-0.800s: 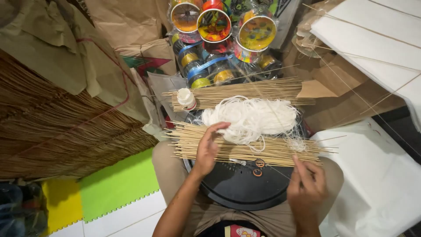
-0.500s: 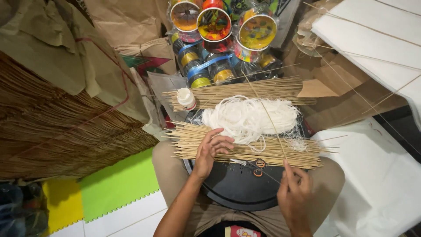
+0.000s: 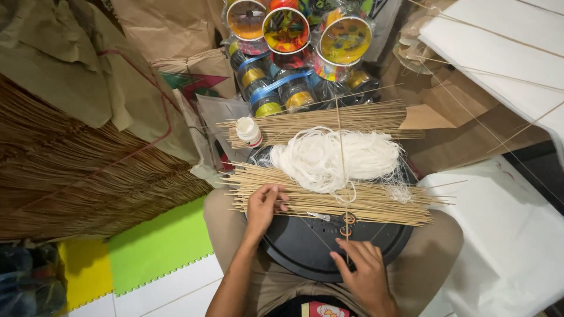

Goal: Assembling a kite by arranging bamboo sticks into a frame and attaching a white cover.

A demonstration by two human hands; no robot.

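- Head view: left hand [image 3: 263, 206], fingers curled on the near bundle of thin sticks [image 3: 352, 199], frame centre.
- Right hand [image 3: 364, 273], lower centre, pinching one upright stick [image 3: 341, 152] against the black round tray [image 3: 305, 246].
- White string heap [image 3: 335, 158] just above the bundle.

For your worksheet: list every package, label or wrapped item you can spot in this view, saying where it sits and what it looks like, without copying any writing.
Clear-wrapped reels: top centre, round, orange, yellow and multicoloured faces.
Spools: below the reels, dark cylinders, yellow bands, blue tape.
Small bottle: on the far stick bundle, white, round cap.
Brown paper bags: upper left, crumpled.
Printed label: bottom edge, red and yellow.
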